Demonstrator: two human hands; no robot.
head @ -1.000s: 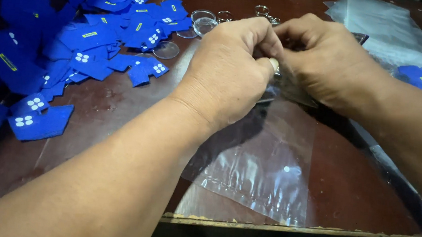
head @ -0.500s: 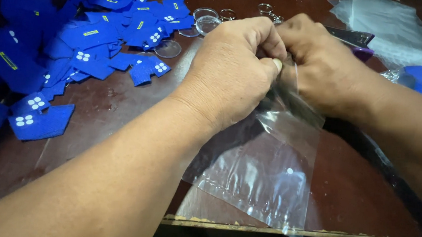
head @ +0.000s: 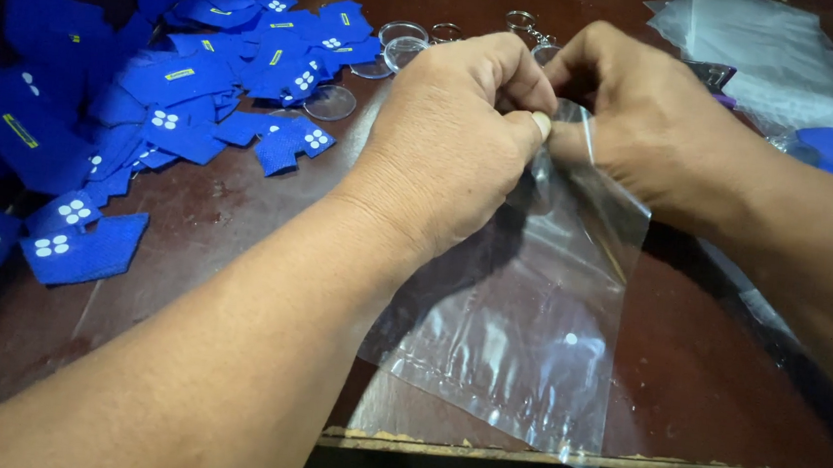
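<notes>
Together, hands [head: 544, 125] pinching clear bag [head: 518, 331] top

Two hands: left hand [head: 459, 133], right hand [head: 643, 123]. One clear bag [head: 529, 312] between them. Blue patches [head: 180, 87]: several dozen in a heap, too overlapped to count exactly. Clear discs [head: 330, 102]: at least three. Key rings [head: 522, 21]: about two visible.
</notes>
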